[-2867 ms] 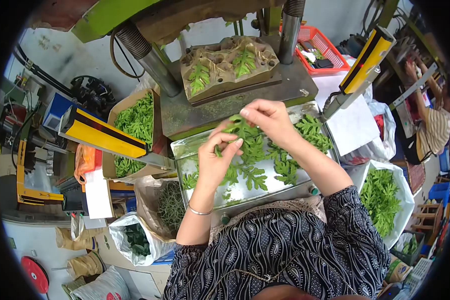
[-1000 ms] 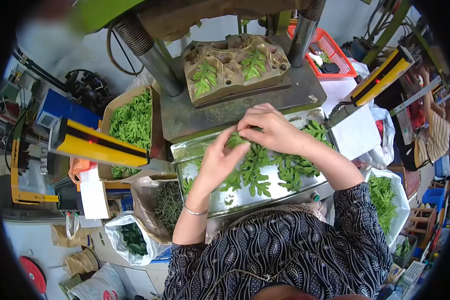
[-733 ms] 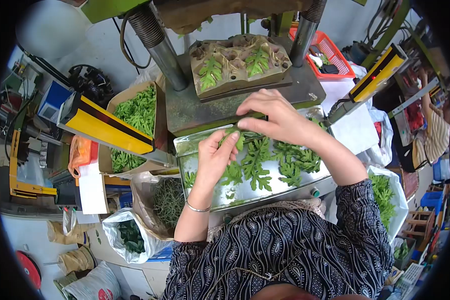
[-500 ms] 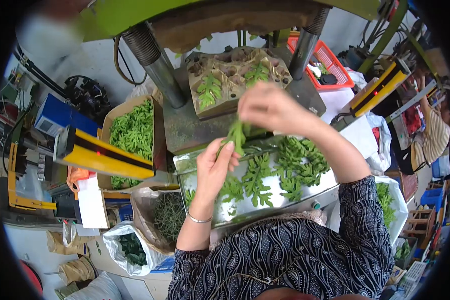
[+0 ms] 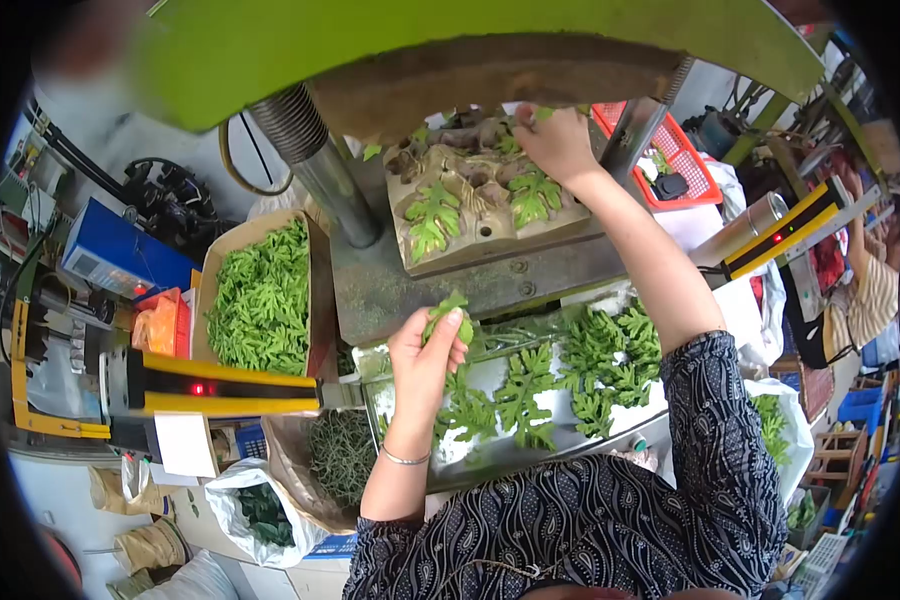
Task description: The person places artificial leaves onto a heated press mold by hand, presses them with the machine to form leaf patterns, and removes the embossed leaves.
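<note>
My left hand (image 5: pixel 425 350) is closed around a small green lobed leaf (image 5: pixel 454 312), with its tip poking out above the fingers, in front of the press. My right hand (image 5: pixel 558 145) reaches in under the green press head to the far right of a metal mould block (image 5: pixel 460 175). At its fingertips shows a bit of another leaf (image 5: pixel 543 113), mostly hidden by the fingers. Two leaves lie flat on the front of the mould, a left one (image 5: pixel 433 222) and a right one (image 5: pixel 535 196). Smaller bits of green show at the mould's back.
Several leaves lie on a shiny metal tray (image 5: pixel 450 450) before me. A cardboard box (image 5: pixel 320 290) of leaves stands left, a red basket (image 5: pixel 685 150) right. Steel columns (image 5: pixel 342 195) flank the mould. Yellow-black bars (image 5: pixel 225 387) jut in on both sides. White bags hold foliage.
My right hand has moved from just above my left hand, away to the mould's far right. The left hand has sunk slightly and keeps a leaf. The view has shifted a little.
</note>
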`<state>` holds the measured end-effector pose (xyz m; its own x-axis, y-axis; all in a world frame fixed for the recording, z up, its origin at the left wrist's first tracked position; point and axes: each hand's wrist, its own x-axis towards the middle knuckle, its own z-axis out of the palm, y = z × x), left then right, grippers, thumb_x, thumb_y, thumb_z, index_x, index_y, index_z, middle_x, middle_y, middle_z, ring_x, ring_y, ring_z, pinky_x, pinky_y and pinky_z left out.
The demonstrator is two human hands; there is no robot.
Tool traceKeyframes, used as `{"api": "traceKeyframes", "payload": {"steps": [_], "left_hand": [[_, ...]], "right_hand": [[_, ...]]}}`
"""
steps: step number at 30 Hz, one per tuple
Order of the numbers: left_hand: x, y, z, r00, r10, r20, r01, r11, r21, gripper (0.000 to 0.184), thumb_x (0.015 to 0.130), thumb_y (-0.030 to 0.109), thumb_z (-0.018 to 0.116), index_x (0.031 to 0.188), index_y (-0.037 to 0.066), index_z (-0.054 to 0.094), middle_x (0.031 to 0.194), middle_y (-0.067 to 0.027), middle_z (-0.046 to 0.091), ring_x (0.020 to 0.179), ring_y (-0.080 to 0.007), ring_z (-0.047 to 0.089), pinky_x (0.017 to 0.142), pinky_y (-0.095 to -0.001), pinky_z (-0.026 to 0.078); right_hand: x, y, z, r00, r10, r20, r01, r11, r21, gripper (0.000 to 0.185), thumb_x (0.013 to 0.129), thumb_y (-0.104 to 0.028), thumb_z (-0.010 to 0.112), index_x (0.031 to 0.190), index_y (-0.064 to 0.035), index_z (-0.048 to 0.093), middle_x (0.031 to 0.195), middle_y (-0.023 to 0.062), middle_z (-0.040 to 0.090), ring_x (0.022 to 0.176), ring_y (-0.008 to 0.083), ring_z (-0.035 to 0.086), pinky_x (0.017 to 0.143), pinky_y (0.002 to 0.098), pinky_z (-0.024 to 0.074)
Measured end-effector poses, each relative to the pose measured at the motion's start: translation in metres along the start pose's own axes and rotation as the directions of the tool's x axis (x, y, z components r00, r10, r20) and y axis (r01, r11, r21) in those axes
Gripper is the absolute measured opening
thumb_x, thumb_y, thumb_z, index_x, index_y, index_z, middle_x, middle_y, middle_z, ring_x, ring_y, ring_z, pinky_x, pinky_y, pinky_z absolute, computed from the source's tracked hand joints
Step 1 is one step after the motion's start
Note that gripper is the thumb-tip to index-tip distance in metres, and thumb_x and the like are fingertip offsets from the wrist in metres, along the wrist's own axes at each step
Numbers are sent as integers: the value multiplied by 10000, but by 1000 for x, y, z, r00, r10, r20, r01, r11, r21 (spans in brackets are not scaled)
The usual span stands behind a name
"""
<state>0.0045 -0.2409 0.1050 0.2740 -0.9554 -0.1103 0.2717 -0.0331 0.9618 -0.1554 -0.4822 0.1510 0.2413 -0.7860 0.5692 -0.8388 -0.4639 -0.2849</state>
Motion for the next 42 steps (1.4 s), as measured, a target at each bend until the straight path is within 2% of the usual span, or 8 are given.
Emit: {"api": "traceKeyframes", "payload": {"steps": [4,12,15,18,27,35,39,42], "left_hand": [[-18,2,-13,997,-81,20,80,997,21,108,911,123,579,885,28,624,614,-17,590,485,-63,497,443,-167,390],[-46,11,-7,990,92,110,-82,993,-88,119,912,89,562,977,3,614,687,-48,613,549,-92,533,495,-186,433],[-46,14,-16,987,156,39,-148,977,-156,123,911,87,563,984,2,614,696,-52,614,565,-97,539,508,-197,442],[-38,15,-23,979,203,-24,-204,954,-218,127,910,86,563,990,1,614,705,-57,616,582,-102,545,522,-208,451],[-3,-2,-30,950,281,-137,-293,953,-80,147,902,78,566,995,-13,634,846,-66,652,726,-124,585,683,-220,459],[-13,-6,-37,984,96,-150,-125,973,-196,132,888,45,581,987,-14,644,914,-66,663,765,-120,586,739,-219,462],[-27,-7,-27,984,109,-139,-141,959,-248,119,885,41,586,971,-8,651,896,-58,662,753,-109,587,726,-212,467],[-36,-7,-8,988,140,-58,-148,970,-190,105,879,56,610,954,6,664,835,-38,664,726,-91,594,698,-198,477]], "right_hand": [[-39,-41,-54,974,-219,52,165,852,497,159,795,-186,613,740,-38,633,834,47,653,791,269,558,863,409,391],[-107,-94,-98,664,-663,346,347,683,642,121,807,-168,670,777,-53,647,982,51,635,976,190,499,865,355,396],[-80,-96,-90,772,-607,189,356,660,662,130,827,-160,646,758,-50,639,935,43,639,865,161,521,799,327,423],[-44,-104,-74,943,-201,265,-84,626,775,162,786,-170,613,711,-27,620,878,68,654,821,244,553,799,400,415],[11,-101,40,954,5,299,-82,966,245,161,760,-145,579,804,-2,638,897,109,626,823,326,560,763,400,433],[-23,-100,3,989,-104,105,58,927,371,297,800,-172,594,1038,6,596,899,115,623,805,278,577,713,361,453],[-107,-114,-54,762,-437,478,-186,559,808,177,831,-129,670,978,-32,652,862,27,619,640,58,494,543,187,374],[-138,-104,-50,847,-384,368,-154,485,861,70,829,-64,655,892,-48,680,881,10,625,609,57,478,524,194,374]]}}
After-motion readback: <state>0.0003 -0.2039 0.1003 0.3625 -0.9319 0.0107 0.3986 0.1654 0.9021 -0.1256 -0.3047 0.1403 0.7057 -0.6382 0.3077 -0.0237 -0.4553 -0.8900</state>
